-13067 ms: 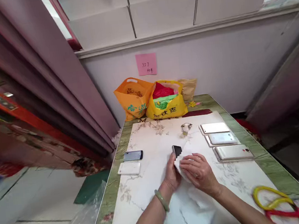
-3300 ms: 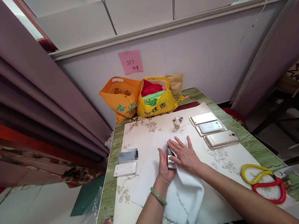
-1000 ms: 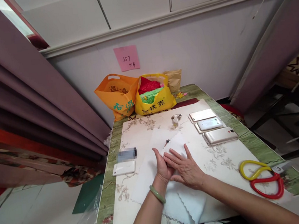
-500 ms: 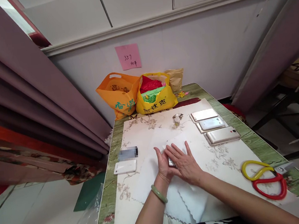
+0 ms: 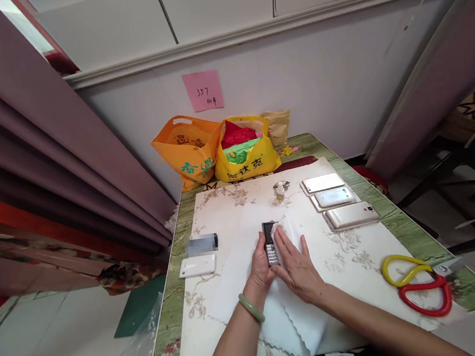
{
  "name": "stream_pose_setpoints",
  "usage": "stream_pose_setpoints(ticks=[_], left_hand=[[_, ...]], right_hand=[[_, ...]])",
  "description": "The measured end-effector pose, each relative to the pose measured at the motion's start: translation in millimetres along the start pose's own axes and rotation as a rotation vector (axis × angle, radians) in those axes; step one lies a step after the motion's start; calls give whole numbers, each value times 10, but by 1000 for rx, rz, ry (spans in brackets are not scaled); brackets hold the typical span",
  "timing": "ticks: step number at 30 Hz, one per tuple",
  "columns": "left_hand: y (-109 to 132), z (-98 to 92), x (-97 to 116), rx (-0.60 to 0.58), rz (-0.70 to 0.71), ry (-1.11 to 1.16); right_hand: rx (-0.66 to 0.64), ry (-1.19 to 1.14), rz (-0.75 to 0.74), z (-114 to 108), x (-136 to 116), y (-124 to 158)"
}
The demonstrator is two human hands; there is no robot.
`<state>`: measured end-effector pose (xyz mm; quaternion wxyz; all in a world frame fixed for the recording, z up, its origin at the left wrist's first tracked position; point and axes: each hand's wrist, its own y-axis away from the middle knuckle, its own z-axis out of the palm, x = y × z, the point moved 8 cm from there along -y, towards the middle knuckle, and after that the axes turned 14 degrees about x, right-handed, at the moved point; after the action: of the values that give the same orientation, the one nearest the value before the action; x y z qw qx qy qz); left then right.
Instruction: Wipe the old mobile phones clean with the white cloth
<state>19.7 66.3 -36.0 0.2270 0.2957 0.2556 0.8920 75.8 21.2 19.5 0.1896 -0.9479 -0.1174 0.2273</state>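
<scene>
**Keypad phone in hand, cloth pressed to its screen**

The left hand point(image 5: 260, 269) is gripping a small keypad phone point(image 5: 270, 243), fingers closed around its lower body from the left side, a green bangle point(image 5: 250, 308) sitting on that wrist. The phone is being held just above the middle of the surface point(image 5: 401, 222), standing roughly upright along its length with its face toward the camera: a dark, narrow body, a dark screen at the top and a block of pale silvery keys below (the key markings are too small to read). The right hand point(image 5: 295, 263) is lying flat against the phone's right edge, fingers together and stretched out, pressing a bunched corner of white cloth point(image 5: 299, 322) onto the upper right of the screen. The rest of the cloth, scallop-edged, is trailing down under both wrists.

Three pale smartphones point(image 5: 338, 199) are lying in a row to the right, well apart from the hands. A white phone point(image 5: 196, 266) is lying to the left. Yellow and red scissors point(image 5: 421, 285) are resting near the right edge.
</scene>
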Motion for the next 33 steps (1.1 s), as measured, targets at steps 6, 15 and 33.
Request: stream_pose_setpoints(ticks=[6,15,33], left_hand=[[-22,-42,1,14,18,-69],[-13,36,111,-8,131,52],[66,95,166,-32,132,42]], right_hand=[[-23,-185,221,145,200,-260],[-60,-47,8,-22,-41,379],[61,176,-224,-105,-248,385]])
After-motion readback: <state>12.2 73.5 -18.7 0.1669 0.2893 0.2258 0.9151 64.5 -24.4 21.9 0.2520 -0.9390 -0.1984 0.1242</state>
